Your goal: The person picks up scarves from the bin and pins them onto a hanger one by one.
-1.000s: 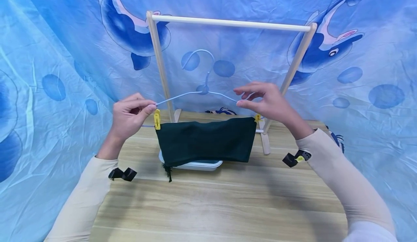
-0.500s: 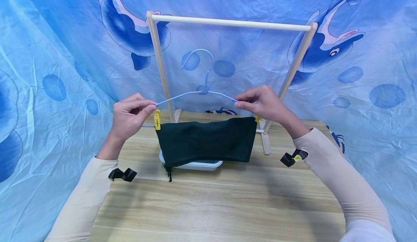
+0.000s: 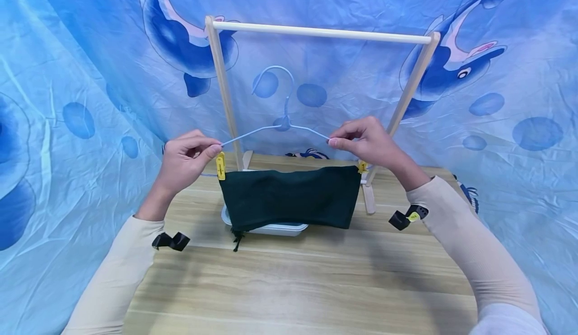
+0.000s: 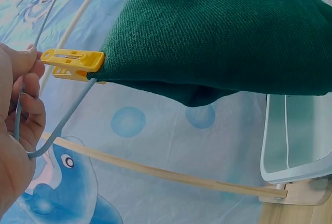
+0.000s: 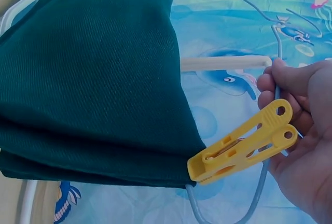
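A light blue clothes hanger [image 3: 285, 122] is held up by both hands, its hook pointing upward. My left hand [image 3: 186, 162] pinches its left shoulder between thumb and fingers, and my right hand [image 3: 368, 142] pinches the right shoulder. Folded dark green cloth [image 3: 291, 199] hangs from the hanger's lower bar, with a dark tassel at its lower left corner. One yellow clothespin [image 4: 72, 60] clips the cloth's left end to the bar, close under the left fingers. Another yellow clothespin [image 5: 241, 143] grips the right end, beside the right palm.
Behind the hanger stands a wooden rack with a white top rail [image 3: 320, 31]. Under the cloth, a white tray [image 3: 275, 229] sits on the wooden table [image 3: 289, 280]. Blue curtain fabric [image 3: 72, 74] printed with dolphins surrounds the table.
My right fingers have closed onto the hanger's right shoulder. The hanger and cloth have since shifted slightly to the right, with the left hand moving along.
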Motion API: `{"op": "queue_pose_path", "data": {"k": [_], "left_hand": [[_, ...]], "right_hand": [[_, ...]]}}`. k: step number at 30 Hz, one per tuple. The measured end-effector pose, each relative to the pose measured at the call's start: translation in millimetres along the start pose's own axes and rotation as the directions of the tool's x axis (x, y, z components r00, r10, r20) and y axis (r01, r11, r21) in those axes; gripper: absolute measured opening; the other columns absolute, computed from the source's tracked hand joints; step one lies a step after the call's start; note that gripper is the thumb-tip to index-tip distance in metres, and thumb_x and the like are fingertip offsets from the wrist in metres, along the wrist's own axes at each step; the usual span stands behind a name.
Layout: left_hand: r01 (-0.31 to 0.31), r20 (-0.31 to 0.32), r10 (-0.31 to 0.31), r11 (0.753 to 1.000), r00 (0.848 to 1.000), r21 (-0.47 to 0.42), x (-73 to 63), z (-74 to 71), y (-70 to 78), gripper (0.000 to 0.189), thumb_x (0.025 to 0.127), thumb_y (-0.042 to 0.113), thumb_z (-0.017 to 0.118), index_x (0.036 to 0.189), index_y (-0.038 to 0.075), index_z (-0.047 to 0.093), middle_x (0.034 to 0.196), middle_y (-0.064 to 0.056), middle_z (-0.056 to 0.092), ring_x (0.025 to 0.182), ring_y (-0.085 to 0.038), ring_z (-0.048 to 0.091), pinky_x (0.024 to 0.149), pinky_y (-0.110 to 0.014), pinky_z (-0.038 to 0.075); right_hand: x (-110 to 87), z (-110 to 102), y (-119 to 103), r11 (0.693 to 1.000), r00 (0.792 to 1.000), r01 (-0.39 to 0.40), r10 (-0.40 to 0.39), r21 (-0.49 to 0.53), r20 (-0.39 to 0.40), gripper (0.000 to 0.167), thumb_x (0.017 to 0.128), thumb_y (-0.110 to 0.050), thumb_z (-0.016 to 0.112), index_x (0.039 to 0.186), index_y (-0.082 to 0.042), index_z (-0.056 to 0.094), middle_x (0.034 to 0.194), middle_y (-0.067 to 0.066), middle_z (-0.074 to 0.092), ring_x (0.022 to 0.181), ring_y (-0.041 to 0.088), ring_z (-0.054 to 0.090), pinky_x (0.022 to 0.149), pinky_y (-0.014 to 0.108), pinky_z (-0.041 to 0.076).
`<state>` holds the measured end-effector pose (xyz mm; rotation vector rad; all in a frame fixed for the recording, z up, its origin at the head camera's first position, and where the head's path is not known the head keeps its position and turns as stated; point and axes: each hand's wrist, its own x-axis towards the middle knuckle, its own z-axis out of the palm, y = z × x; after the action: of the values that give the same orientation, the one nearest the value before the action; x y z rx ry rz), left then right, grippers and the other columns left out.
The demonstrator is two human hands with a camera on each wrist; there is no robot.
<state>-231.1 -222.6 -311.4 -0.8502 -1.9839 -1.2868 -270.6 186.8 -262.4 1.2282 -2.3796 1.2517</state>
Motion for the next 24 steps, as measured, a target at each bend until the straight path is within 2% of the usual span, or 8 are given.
{"op": "queue_pose_path", "data": {"k": [4,11,20,24], "left_hand": [[0.009,-0.002,-0.009,1.0,1.0,0.019,0.1,-0.2,-0.1,0.015,0.082,-0.02,0.072,0.09,-0.008,0.077,0.073,0.002,0.06,0.061,-0.008,0.041,0.052,-0.022,0.026],[0.002,0.002,-0.002,1.0,1.0,0.01,0.6,1.8,2.4,0.016,0.083,-0.019,0.072,0.09,-0.006,0.078,0.074,0.001,0.062,0.061,-0.008,0.041,0.052,-0.021,0.027],[-0.016,0.02,0.015,0.999,1.0,0.043,2.3,4.2,3.9,0.015,0.083,-0.015,0.074,0.09,-0.003,0.079,0.076,0.0,0.065,0.065,-0.008,0.047,0.059,-0.021,0.036],[-0.037,0.037,0.034,0.997,0.999,0.061,4.2,3.2,7.7,0.016,0.083,-0.015,0.074,0.091,-0.002,0.079,0.076,-0.002,0.065,0.065,-0.008,0.046,0.06,-0.021,0.036]], "right_hand": [[1.1,-0.2,2.5,0.997,1.0,0.008,-0.009,0.08,0.008,0.01,0.095,0.0,0.071,0.097,0.0,0.081,0.083,0.006,0.072,0.062,0.015,0.051,0.056,0.024,0.042],[-0.4,-0.1,6.3,0.975,0.999,-0.044,0.045,0.216,0.002,0.012,0.097,-0.003,0.069,0.098,0.005,0.078,0.09,0.0,0.076,0.066,0.015,0.057,0.063,0.025,0.052],[-6.5,1.9,7.0,0.965,0.997,-0.044,0.057,0.257,-0.044,0.012,0.096,0.005,0.066,0.097,0.012,0.075,0.085,0.0,0.073,0.061,0.012,0.054,0.059,0.022,0.049],[-7.4,2.6,6.4,0.963,0.997,-0.037,0.055,0.268,-0.062,0.011,0.095,0.009,0.064,0.096,0.015,0.073,0.083,0.002,0.072,0.067,0.012,0.061,0.064,0.022,0.053]]}}
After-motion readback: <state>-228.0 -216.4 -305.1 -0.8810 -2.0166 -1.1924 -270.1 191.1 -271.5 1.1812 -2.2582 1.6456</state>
